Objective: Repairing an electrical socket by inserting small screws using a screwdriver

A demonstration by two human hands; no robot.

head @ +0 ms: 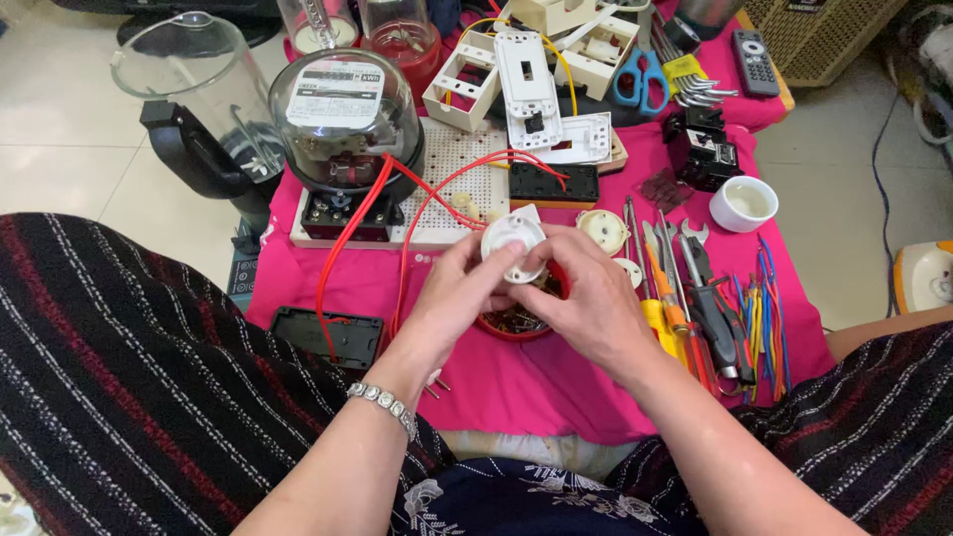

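Both my hands meet over the pink cloth (556, 382) and hold a small round white lamp holder (513, 238). My left hand (452, 298), with a bracelet at the wrist, grips its left side. My right hand (586, 303) grips its right side. A red wire (437, 194) runs from the holder's area up toward the perforated white board (452, 164). Right under my hands sits a red bowl (516, 323) of small metal parts. Another white holder (603, 230) lies just to the right.
An electricity meter with a glass dome (342, 114) stands on the board. Screwdrivers and a spanner (680, 288) and coloured wire pieces (759, 308) lie at right. A white cup (745, 203), switch plates (526, 84), scissors (640, 79), a black cover (328, 335) and a glass blender jug (194, 74) surround them.
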